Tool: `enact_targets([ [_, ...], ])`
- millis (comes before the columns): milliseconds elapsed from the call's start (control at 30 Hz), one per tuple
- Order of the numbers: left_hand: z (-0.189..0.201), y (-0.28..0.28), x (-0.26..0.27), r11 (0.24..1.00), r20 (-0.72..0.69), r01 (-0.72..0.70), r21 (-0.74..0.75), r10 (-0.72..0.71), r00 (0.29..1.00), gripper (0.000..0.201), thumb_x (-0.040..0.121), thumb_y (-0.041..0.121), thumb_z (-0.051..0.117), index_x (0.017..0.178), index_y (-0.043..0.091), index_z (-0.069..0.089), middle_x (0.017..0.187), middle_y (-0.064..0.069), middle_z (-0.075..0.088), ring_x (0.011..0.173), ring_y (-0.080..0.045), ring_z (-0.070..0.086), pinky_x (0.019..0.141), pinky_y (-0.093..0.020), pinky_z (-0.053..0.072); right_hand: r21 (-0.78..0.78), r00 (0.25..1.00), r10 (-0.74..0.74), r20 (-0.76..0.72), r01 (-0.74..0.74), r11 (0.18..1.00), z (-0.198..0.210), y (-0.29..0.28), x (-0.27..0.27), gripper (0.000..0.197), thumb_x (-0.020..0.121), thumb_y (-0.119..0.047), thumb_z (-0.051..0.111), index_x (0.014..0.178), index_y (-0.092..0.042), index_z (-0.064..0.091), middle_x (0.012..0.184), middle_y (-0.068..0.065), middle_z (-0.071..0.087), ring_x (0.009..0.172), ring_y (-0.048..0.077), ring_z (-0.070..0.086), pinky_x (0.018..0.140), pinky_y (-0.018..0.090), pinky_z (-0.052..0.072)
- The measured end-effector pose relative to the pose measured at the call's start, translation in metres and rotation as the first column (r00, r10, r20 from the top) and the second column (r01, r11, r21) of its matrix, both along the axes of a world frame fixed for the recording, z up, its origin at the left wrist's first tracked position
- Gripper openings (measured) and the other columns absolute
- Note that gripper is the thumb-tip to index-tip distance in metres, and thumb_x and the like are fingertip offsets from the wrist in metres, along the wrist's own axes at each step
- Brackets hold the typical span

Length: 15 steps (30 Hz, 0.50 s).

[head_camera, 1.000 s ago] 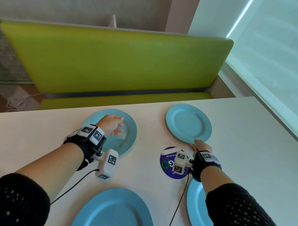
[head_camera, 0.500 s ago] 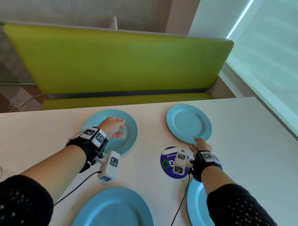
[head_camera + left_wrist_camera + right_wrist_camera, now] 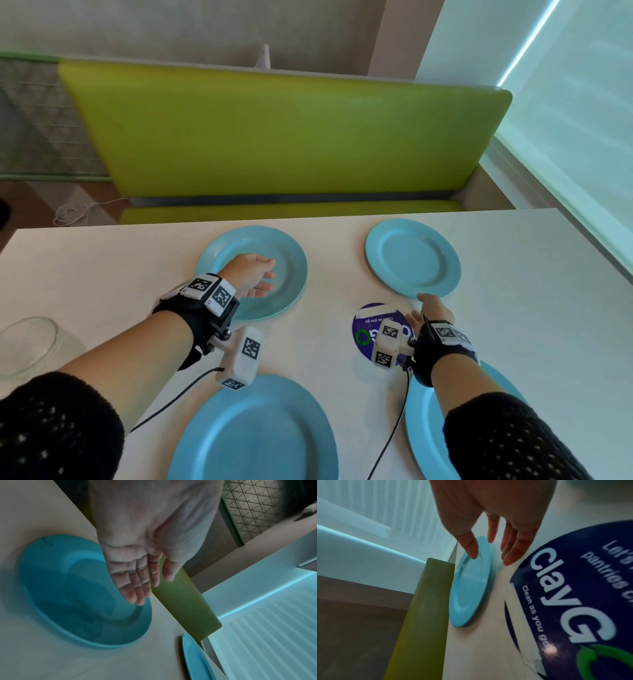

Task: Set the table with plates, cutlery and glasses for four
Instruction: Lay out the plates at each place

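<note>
Four blue plates lie on the white table (image 3: 102,274): far left plate (image 3: 291,270), far right plate (image 3: 412,257), near left plate (image 3: 255,431), near right plate (image 3: 419,428). My left hand (image 3: 265,275) hovers over the far left plate (image 3: 68,595) with straight fingers (image 3: 137,588) and holds nothing. My right hand (image 3: 428,306) is at the near rim of the far right plate (image 3: 471,585). Its thumb (image 3: 471,547) lies against that rim, while its straight fingers (image 3: 510,553) spread over the table beside it.
An empty clear glass (image 3: 30,346) stands at the table's left edge. A round purple sticker (image 3: 366,329) is taped between the plates. A green bench (image 3: 274,137) runs behind the far table edge, and a window wall borders the right side.
Both hands stay almost where they were. The head view has swung a little left, so the glass now shows at the left edge.
</note>
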<state>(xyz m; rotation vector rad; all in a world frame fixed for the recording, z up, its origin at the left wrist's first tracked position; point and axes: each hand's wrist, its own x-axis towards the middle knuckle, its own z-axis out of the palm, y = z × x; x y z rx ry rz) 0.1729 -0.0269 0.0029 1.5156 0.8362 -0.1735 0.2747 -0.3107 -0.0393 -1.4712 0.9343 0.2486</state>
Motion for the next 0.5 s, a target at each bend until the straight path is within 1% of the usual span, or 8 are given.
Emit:
enact_targets([
  [67,0.002,-0.004,-0.012,1.0,-0.005,0.03,0.006,-0.03,1.0,0.015,0.098,0.022,0.047,0.106,0.009,0.049,0.089,-0.004,0.056,0.066,-0.017,0.055,0.059,-0.025,0.048,0.004,1.0,0.009,-0.001,-0.009,1.0,0.005,-0.003,-0.012,0.013,0.087,-0.01,0.055,0.097,-0.007,0.047,0.068,0.012,0.048,0.058,0.02,0.049,0.095,0.045,0.048],
  [100,0.003,-0.006,-0.018,0.999,-0.004,0.046,0.003,-0.046,0.999,0.013,0.098,0.021,0.047,0.103,0.01,0.05,0.09,-0.005,0.055,0.065,-0.017,0.055,0.058,-0.025,0.048,0.01,1.0,0.015,0.005,-0.015,1.0,0.008,-0.005,-0.02,0.012,0.088,-0.009,0.054,0.098,-0.005,0.048,0.069,0.011,0.048,0.058,0.02,0.048,0.091,0.043,0.05],
  [133,0.005,-0.008,-0.025,0.998,0.003,0.062,-0.006,-0.062,0.998,0.01,0.098,0.021,0.047,0.097,0.011,0.05,0.09,-0.006,0.055,0.063,-0.017,0.054,0.057,-0.025,0.047,0.019,1.0,0.021,0.019,-0.021,1.0,0.01,-0.007,-0.027,0.011,0.089,-0.007,0.054,0.098,-0.004,0.048,0.069,0.011,0.047,0.058,0.02,0.047,0.081,0.039,0.053],
  [200,0.007,-0.013,-0.039,0.995,0.017,0.098,-0.018,-0.098,0.995,0.014,0.098,0.02,0.047,0.085,0.015,0.049,0.091,-0.006,0.053,0.061,-0.016,0.052,0.055,-0.024,0.046,0.026,0.999,0.021,0.042,-0.022,0.999,0.014,-0.011,-0.045,0.011,0.089,-0.006,0.053,0.097,0.0,0.049,0.069,0.012,0.046,0.057,0.02,0.046,0.061,0.032,0.047],
  [233,0.008,-0.014,-0.047,0.992,0.021,0.123,-0.011,-0.123,0.992,0.016,0.098,0.02,0.047,0.082,0.017,0.048,0.089,-0.005,0.053,0.06,-0.016,0.052,0.054,-0.024,0.046,0.018,0.999,0.022,0.048,-0.023,1.0,0.016,-0.012,-0.056,0.01,0.089,-0.005,0.053,0.096,0.0,0.05,0.069,0.011,0.047,0.058,0.02,0.046,0.059,0.031,0.044],
  [300,0.01,-0.017,-0.066,0.984,0.026,0.179,0.019,-0.18,0.983,0.018,0.098,0.02,0.046,0.08,0.018,0.048,0.082,-0.002,0.053,0.059,-0.015,0.051,0.051,-0.022,0.046,0.006,0.998,0.033,0.062,-0.033,0.999,0.019,-0.012,-0.079,0.004,0.089,-0.005,0.05,0.089,0.0,0.052,0.068,0.01,0.046,0.058,0.019,0.045,0.06,0.031,0.043],
  [400,0.009,-0.015,-0.103,0.961,0.031,0.272,0.045,-0.274,0.961,0.018,0.098,0.02,0.045,0.08,0.018,0.047,0.08,-0.001,0.052,0.058,-0.014,0.051,0.047,-0.018,0.045,0.024,0.995,0.038,0.09,-0.04,0.999,0.019,-0.005,-0.123,0.021,0.09,-0.004,0.045,0.069,-0.007,0.047,0.066,0.008,0.042,0.056,0.018,0.041,0.054,0.029,0.037],
  [500,0.003,-0.005,-0.15,0.928,0.028,0.37,0.036,-0.371,0.928,0.019,0.098,0.02,0.045,0.079,0.019,0.047,0.079,-0.001,0.051,0.057,-0.014,0.049,0.046,-0.018,0.044,0.058,0.993,-0.018,0.114,0.011,0.998,0.021,0.014,-0.183,0.022,0.092,-0.006,0.044,0.071,-0.009,0.048,0.071,0.006,0.046,0.059,0.016,0.043,0.053,0.026,0.039],
])
